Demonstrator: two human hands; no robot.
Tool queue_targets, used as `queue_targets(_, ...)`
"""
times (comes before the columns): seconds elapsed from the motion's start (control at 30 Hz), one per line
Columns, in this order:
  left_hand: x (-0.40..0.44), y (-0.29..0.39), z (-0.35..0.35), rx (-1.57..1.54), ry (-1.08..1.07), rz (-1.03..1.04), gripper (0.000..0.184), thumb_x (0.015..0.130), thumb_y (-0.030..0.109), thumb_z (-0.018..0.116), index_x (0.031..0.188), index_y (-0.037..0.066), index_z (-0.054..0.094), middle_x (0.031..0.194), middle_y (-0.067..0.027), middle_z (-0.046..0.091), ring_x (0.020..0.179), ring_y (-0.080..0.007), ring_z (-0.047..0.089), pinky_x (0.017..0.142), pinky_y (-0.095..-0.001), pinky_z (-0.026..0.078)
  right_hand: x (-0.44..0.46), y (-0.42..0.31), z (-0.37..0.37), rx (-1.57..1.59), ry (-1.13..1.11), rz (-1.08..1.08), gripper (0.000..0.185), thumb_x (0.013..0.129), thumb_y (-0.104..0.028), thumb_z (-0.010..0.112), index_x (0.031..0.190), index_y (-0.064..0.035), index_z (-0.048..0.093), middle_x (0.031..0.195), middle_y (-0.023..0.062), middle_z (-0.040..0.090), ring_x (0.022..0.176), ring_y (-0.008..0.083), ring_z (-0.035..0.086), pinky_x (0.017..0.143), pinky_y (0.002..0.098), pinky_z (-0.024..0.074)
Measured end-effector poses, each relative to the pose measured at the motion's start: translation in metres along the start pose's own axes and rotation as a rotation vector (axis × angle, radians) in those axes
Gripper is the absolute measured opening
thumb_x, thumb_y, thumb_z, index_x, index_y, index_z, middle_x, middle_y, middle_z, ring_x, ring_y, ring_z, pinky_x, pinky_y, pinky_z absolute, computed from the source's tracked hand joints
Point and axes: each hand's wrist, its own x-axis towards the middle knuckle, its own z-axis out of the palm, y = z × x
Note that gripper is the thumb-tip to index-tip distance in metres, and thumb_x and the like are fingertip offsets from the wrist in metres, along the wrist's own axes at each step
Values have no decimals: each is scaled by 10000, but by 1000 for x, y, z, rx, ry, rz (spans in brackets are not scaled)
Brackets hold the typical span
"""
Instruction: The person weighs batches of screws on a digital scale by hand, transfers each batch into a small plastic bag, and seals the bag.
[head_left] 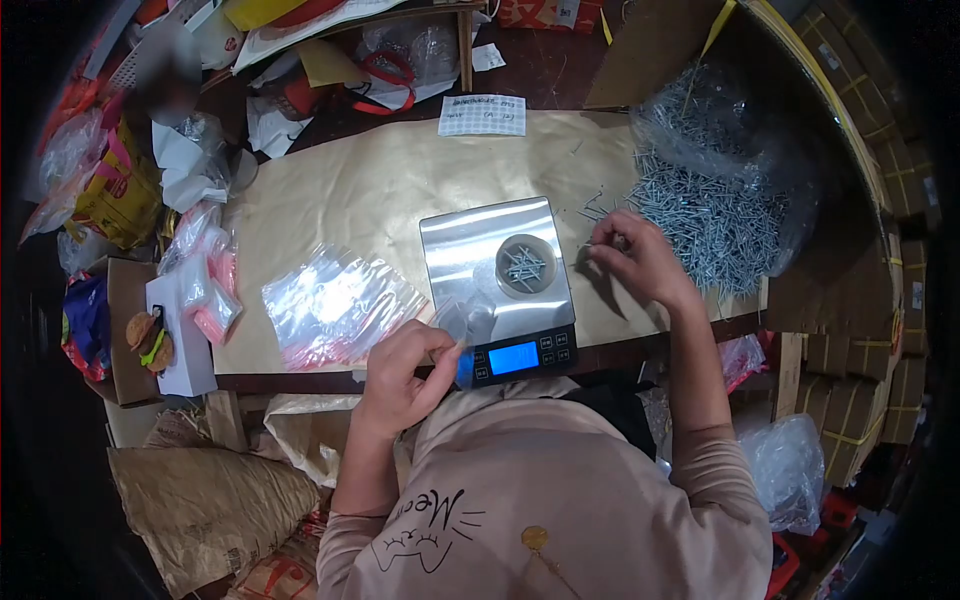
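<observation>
A digital scale [445,245] with a steel top and a lit blue display lies in front of me. On it sits a small round dish [507,286] with several screws [524,266] inside. My left hand [405,375] is closed, pinching a clear plastic bag [472,318] at the scale's front left corner. To the right of the scale, my right hand [640,258] hovers at the edge of a big heap of screws [715,215]. Its fingers are curled together, and what they hold, if anything, is too small to make out.
Flat clear zip bags [335,305] lie in a pile left of the scale. A handwritten label sheet [483,116] is at the back. An open cardboard box [840,260] surrounds the screw heap. A toy burger [150,338] and boxes crowd the left edge.
</observation>
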Motion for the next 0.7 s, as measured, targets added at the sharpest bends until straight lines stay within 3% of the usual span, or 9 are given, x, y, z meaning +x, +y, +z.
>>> queue_targets(0.07,1,2,1,-1,-19,-11,101,754,-59,658,805,-5,589,702,-99,582,580,-225,566,534,-307,441,5,-24,3,200,-27,23,168,782,-83,698,926,-33,628,889,52,621,814,169,578,713,279,445)
queue_targets(0.17,3,4,1,30,-39,18,111,749,-70,645,801,0,576,761,-100,590,680,-189,561,603,-271,446,11,-36,9,209,30,-104,186,803,-64,680,981,-42,630,938,36,644,824,139,584,704,265,442)
queue_targets(0.27,4,2,0,64,30,90,123,742,-60,669,822,-2,596,811,-118,584,676,-216,579,552,-300,456,11,-25,13,170,59,-67,226,809,-107,683,1017,-35,629,953,66,650,869,183,616,734,307,472)
queue_targets(0.4,1,0,-5,99,79,54,135,754,-68,663,856,-6,600,890,-124,578,713,-182,564,577,-268,457,4,-15,11,97,37,-81,332,791,-162,711,1088,-51,615,1050,102,644,1004,255,612,839,348,473)
queue_targets(0.5,1,5,-7,86,97,8,150,763,-79,651,875,-5,585,919,-131,572,731,-158,531,600,-249,435,2,-11,22,56,54,-181,490,748,-224,754,1182,-79,580,1183,125,603,1136,294,549,943,354,426)
queue_targets(0.53,2,6,-7,88,100,9,147,766,-79,651,875,-5,587,926,-130,571,729,-151,526,598,-243,433,1,-13,21,-5,-20,-197,702,711,-329,777,1309,-114,480,1305,137,529,1279,310,434,1059,442,307)
queue_targets(0.63,2,6,-5,86,97,9,142,770,-79,652,877,-6,595,935,-129,570,720,-139,518,586,-232,429,-1,-16,47,-172,45,-220,819,700,-403,767,1375,-128,394,1343,141,491,1348,331,343,1085,539,202)
queue_targets(0.67,2,6,-5,84,94,8,140,771,-80,653,878,-7,598,936,-129,570,717,-137,517,581,-230,428,-1,-12,58,-132,36,-224,890,672,-481,762,1385,-133,358,1363,154,467,1399,339,251,1088,595,99)
queue_targets(0.7,2,6,-5,87,96,9,138,772,-78,654,878,-8,600,935,-128,569,710,-131,516,574,-226,427,0,-8,65,-188,53,-247,887,653,-459,782,1367,-126,374,1343,156,481,1373,341,291,1084,566,137)
